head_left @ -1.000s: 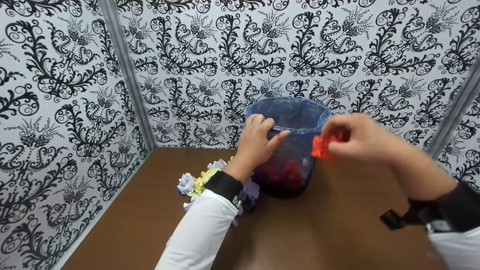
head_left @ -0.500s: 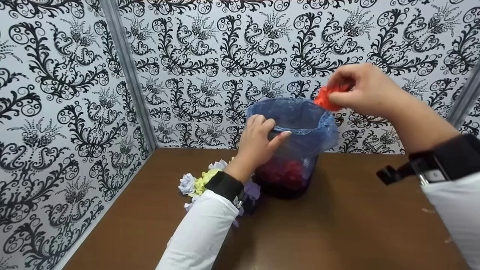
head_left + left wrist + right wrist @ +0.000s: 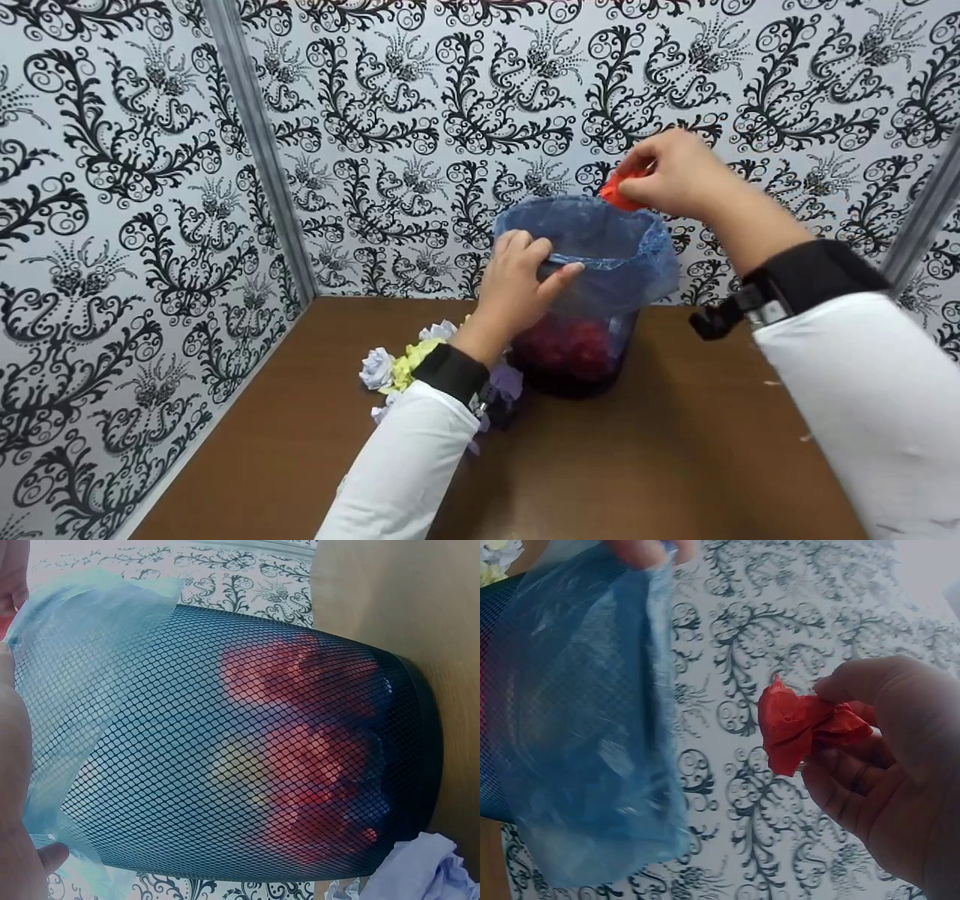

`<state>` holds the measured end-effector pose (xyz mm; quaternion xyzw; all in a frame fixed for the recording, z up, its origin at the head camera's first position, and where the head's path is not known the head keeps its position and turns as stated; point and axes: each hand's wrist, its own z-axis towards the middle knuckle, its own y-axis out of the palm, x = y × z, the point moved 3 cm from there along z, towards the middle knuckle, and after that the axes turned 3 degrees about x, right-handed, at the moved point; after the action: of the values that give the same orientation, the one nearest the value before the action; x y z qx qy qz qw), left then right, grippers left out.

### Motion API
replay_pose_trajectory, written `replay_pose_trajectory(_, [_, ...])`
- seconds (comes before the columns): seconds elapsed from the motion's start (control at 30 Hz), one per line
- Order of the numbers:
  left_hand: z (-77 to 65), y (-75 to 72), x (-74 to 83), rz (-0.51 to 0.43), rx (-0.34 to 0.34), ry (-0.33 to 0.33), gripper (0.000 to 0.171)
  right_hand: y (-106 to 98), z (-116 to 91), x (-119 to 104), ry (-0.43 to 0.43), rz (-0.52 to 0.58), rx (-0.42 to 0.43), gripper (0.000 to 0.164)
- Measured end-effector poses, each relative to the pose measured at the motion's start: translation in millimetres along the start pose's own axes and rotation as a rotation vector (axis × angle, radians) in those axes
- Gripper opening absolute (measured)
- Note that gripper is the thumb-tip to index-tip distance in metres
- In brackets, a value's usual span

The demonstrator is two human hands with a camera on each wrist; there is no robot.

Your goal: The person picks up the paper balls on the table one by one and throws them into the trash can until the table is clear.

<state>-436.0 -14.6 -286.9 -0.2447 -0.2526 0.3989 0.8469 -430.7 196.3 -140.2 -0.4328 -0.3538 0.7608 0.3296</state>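
A mesh wastebasket (image 3: 172, 742) with a blue plastic liner (image 3: 600, 281) folded over its rim stands upright on the table. My left hand (image 3: 517, 281) grips the near left part of that rim, fingers over the edge. Between thumb and fingers, my right hand (image 3: 679, 176) pinches a crumpled piece of red paper (image 3: 799, 724) just above the far right side of the opening. Through the mesh, several red crumpled papers (image 3: 322, 757) and a yellowish one (image 3: 240, 765) show at the bottom.
Several white, yellow and purple crumpled papers (image 3: 409, 364) lie left of the basket, partly behind my left forearm. Brown tabletop (image 3: 585, 472) extends in front and to the right. Patterned wall panels (image 3: 420, 112) rise behind and at left.
My right hand has lifted the red paper from beside the basket to above its rim, then moved it left over the opening. My left hand has stayed on the rim.
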Motion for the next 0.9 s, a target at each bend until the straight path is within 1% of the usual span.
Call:
replay_pose_trajectory(0.1, [-0.2, 0.0, -0.2, 0.006, 0.004, 0.001, 0.053, 13, 7, 3, 0.009, -0.001, -0.013, 0.025])
replay_pose_trajectory(0.33, [-0.5, 1.9, -0.6, 0.012, 0.023, 0.007, 0.053, 39, 17, 9, -0.023, -0.026, -0.013, 0.027])
replay_pose_trajectory(0.5, [-1.1, 2.1, 0.0, 0.013, 0.018, 0.005, 0.053, 54, 21, 17, -0.01, 0.003, -0.05, 0.03])
replay_pose_trajectory(0.63, [-1.3, 1.7, 0.7, 0.007, 0.008, 0.001, 0.053, 60, 22, 22, -0.006, 0.014, -0.063, 0.03])
replay_pose_trajectory(0.73, [-1.2, 1.5, 0.7, 0.005, 0.005, -0.004, 0.053, 62, 22, 23, -0.005, 0.004, -0.057, 0.029])
replay_pose_trajectory(0.9, [-1.3, 0.5, 0.7, 0.002, 0.008, -0.009, 0.053, 64, 22, 24, -0.006, -0.009, -0.067, 0.034])
